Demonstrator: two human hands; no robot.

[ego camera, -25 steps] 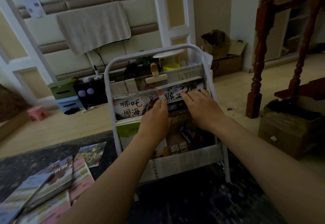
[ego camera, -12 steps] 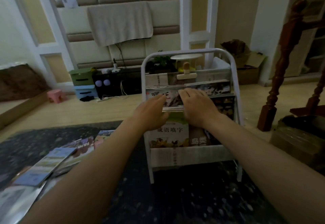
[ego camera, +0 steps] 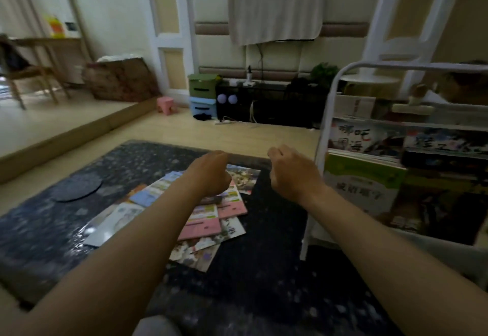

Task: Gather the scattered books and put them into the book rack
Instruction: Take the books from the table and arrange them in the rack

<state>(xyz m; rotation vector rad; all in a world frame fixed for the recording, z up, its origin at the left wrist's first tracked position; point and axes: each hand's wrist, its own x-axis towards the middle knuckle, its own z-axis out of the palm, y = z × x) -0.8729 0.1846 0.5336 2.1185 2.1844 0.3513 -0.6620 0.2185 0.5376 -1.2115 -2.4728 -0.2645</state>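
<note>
Books (ego camera: 208,217), scattered: a loose overlapping pile on the dark mat (ego camera: 79,230) at centre frame, partly under your left forearm. Your left hand (ego camera: 211,174) hangs above the pile's far edge and your right hand (ego camera: 291,174) to its right, both empty with fingers curled loosely inward, neither touching a book. Book rack (ego camera: 330,114), white frame, stands at right of frame with several covers already shelved.
</note>
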